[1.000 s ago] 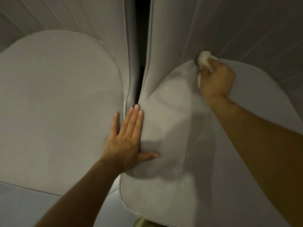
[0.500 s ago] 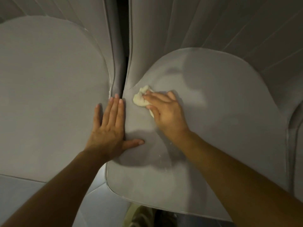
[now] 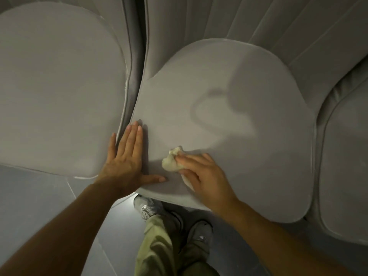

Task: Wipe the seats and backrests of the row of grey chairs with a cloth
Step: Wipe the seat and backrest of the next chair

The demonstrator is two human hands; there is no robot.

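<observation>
Already our right hand (image 3: 205, 176), clutching the cloth (image 3: 172, 161), had swept to the front-left corner of the seat (image 3: 239, 92), beside our flat, open left hand (image 3: 125, 162); that seat seemed nearly done

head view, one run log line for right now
step: wiping middle seat | right hand: holds cloth near seat's front edge | left hand: flat at seat's left edge
</observation>
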